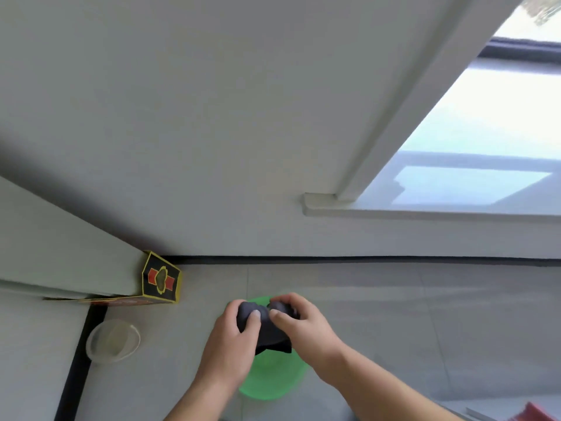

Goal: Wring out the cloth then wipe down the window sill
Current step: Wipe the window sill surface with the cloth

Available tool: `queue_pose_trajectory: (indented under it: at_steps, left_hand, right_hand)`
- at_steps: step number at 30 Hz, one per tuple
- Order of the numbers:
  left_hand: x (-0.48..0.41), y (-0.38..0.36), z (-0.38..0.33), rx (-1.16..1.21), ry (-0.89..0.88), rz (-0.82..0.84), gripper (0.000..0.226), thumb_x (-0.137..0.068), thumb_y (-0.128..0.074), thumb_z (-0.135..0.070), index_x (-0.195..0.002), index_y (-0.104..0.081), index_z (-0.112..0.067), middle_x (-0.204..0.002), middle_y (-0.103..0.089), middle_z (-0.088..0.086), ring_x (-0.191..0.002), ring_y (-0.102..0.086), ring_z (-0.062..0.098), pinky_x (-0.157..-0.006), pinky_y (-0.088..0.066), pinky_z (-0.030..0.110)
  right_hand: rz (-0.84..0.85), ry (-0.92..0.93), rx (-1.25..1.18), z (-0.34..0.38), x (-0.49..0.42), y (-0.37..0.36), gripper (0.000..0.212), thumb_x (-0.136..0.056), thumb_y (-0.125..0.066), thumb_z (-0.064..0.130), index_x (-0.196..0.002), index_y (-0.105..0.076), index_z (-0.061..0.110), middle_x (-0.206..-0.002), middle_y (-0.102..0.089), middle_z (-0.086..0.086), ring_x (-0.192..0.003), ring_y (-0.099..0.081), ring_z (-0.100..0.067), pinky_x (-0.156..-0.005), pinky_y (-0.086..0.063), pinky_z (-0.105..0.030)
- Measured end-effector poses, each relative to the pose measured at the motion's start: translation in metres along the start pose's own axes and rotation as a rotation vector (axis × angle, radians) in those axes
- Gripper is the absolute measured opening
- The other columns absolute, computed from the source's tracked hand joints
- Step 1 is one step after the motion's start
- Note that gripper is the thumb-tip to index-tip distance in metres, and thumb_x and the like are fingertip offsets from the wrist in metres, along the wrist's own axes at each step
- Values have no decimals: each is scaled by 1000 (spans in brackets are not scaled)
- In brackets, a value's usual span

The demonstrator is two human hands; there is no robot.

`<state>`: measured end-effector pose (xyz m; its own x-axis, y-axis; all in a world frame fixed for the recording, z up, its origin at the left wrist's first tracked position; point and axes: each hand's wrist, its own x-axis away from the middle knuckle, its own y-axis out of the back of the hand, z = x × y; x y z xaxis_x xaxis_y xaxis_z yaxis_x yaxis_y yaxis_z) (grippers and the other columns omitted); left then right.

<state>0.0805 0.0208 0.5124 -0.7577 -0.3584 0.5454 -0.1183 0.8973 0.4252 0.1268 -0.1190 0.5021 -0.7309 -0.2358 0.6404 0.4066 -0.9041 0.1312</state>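
Observation:
A dark cloth point(268, 329) is bunched between both my hands, low in the middle of the view. My left hand point(233, 341) grips its left end and my right hand point(299, 322) grips its right end, thumbs on top. Directly beneath them stands a green basin point(273, 381) on the floor, largely covered by my hands and the cloth. The white window sill point(425, 212) runs along the wall at the upper right, below the bright window pane point(485, 132).
A black, yellow and red box point(161, 279) leans in the corner at the left. A clear plastic bowl point(113, 340) sits on the floor near a black strip. A red object point(537, 413) shows at the bottom right corner. Grey floor tiles extend to the right.

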Motion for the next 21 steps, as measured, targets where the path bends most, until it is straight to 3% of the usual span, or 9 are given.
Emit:
queue_pose_trajectory:
  at_steps: [3,7,12,14,16,19,21]
  left_hand:
    - [5,-21,-57,-1,-82,-20,7,-96,-53,-31,-90,-50,-35,-96,-60,-14,-88,-55,-4,-69,-42,26]
    - [12,-66,-136,36,-142,12,15,-96,-52,-35,-110,-52,-34,-108,-62,-12,-100,-58,9,-75,-41,27]
    - [1,-146,-251,178,-245,47,10,-94,-57,-30,-105,-57,-32,-103,-67,-12,-98,-62,5,-81,-47,24]
    - [-13,-175,-291,245,-285,41,19,-93,-58,-32,-112,-56,-29,-110,-65,-9,-104,-60,8,-87,-48,26]
    - [-27,-198,-327,301,-309,10,31,-93,-58,-33,-122,-51,-27,-116,-59,-8,-107,-58,8,-90,-48,25]
    - [-49,-221,-371,345,-349,-8,30,-97,-55,-26,-126,-47,-22,-116,-57,-6,-102,-57,3,-72,-47,10]
    - [-70,-233,-390,357,-351,-5,30,-97,-54,-25,-126,-47,-22,-117,-56,-6,-103,-57,4,-68,-47,10]
  right_hand:
    - [-17,65,-19,30,10,52,20,-84,-64,31,-103,-67,35,-99,-69,6,-93,-65,-12,-72,-51,-22]
    - [-66,161,-62,71,18,138,16,-89,-66,26,-102,-68,36,-102,-69,4,-97,-66,-16,-77,-54,-25]
    - [-153,270,-46,128,10,270,18,-90,-65,25,-104,-66,37,-106,-67,2,-98,-65,-17,-83,-57,-32]
    - [-177,305,-46,151,-2,315,19,-90,-66,24,-103,-66,38,-108,-65,0,-99,-65,-19,-84,-59,-38]
    - [-172,340,-76,174,-17,352,20,-90,-66,22,-106,-66,34,-110,-63,-3,-99,-65,-21,-77,-60,-34]
    - [-167,352,-93,201,-47,391,23,-90,-65,19,-111,-66,29,-111,-61,-1,-97,-66,-19,-65,-56,-22]
    - [-148,347,-114,212,-71,410,24,-90,-65,17,-112,-66,27,-111,-61,-1,-97,-66,-20,-66,-57,-23]
